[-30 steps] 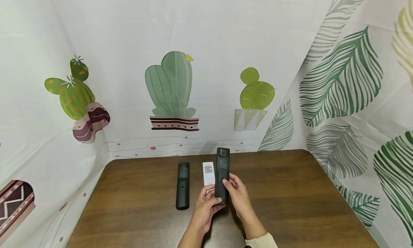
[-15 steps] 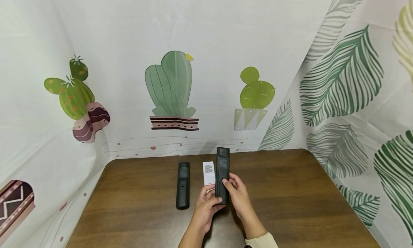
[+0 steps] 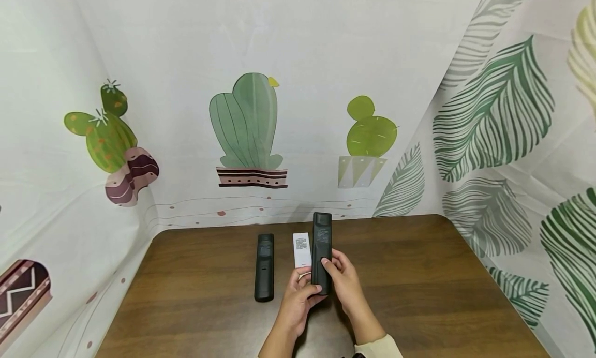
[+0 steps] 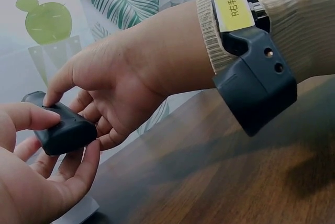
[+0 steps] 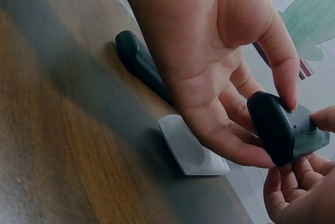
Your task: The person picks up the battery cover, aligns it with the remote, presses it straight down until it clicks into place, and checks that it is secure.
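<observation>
Both hands hold a black remote control point(image 3: 322, 239) above the table, its back with the printed label and battery cover facing up. My left hand point(image 3: 298, 302) grips the near end, thumb on top and fingers beneath. From the other side my right hand point(image 3: 345, 281) holds it, with the thumb pressed on the battery cover. The right wrist view shows the remote's near end point(image 5: 275, 130) between both hands' fingers. Just left of it a white remote control point(image 3: 301, 248) lies on the table, its near end partly hidden behind my left fingers.
A second black remote control point(image 3: 264, 267) lies back up on the brown wooden table point(image 3: 195, 296), left of the white one. A white cloth point(image 3: 307, 47) printed with cacti and leaves hangs behind and at the sides. A dark wrist device point(image 4: 256, 77) sits on the right sleeve.
</observation>
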### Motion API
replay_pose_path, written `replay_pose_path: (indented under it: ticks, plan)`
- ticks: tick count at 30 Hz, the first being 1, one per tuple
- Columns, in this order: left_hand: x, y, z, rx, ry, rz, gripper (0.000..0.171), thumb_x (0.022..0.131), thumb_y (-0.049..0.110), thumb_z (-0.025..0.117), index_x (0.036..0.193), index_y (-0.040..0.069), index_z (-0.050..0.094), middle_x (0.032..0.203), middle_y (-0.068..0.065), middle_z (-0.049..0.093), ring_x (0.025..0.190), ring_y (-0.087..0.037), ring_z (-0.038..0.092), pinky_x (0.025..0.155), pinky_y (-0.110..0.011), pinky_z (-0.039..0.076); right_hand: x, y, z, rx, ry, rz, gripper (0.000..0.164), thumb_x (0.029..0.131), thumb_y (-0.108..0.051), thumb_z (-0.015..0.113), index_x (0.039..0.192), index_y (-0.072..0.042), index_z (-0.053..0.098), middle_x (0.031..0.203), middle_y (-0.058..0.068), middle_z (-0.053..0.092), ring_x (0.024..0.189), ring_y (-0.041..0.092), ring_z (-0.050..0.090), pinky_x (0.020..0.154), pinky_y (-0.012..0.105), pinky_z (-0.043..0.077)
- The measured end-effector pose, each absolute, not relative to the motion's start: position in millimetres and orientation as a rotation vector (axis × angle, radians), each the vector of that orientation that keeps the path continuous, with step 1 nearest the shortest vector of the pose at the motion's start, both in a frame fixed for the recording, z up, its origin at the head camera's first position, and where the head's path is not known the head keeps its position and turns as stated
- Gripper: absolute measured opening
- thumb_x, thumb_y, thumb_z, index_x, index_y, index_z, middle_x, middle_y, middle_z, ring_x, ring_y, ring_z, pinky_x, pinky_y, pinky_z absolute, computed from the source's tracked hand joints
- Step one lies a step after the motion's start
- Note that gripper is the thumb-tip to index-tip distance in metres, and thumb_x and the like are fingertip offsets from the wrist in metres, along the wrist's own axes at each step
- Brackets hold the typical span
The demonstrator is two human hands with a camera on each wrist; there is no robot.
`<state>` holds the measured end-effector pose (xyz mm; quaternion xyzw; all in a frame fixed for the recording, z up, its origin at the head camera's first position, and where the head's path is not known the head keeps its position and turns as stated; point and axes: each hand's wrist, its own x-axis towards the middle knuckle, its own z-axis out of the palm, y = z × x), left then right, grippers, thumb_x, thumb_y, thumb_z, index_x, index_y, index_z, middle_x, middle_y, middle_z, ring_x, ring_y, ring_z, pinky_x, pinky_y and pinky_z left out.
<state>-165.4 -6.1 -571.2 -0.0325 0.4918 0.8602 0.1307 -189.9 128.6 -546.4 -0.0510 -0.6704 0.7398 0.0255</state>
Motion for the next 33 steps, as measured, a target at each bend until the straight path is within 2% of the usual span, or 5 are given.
replay_pose_path:
  ticks: [15,33]
  plan:
    - [-164.6,-5.6,-570.8,-0.042,1.448,2.495,0.053,0.085,-0.002,0.064,0.133,0.002,0.043,0.12,-0.005,0.066,0.096,-0.018,0.071,0.084,-0.035,0.059,-190.4,130.2,-545.3,-0.167,-2.075,2.278,0.04,0.097,-0.012,0.065,0.134,0.001,0.057,0.11,0.017,0.069,0.089,0.011,0.065,0.081,0.021,0.052]
    - [-165.7,-2.3,-569.8,-0.096,1.486,2.463,0.058,0.086,0.0,0.067,0.14,0.002,0.045,0.123,-0.009,0.062,0.093,-0.019,0.07,0.086,-0.034,0.058,-191.2,135.0,-544.8,-0.167,-2.09,2.247,0.041,0.099,-0.013,0.063,0.137,0.0,0.056,0.113,0.02,0.069,0.092,0.011,0.065,0.083,0.021,0.051]
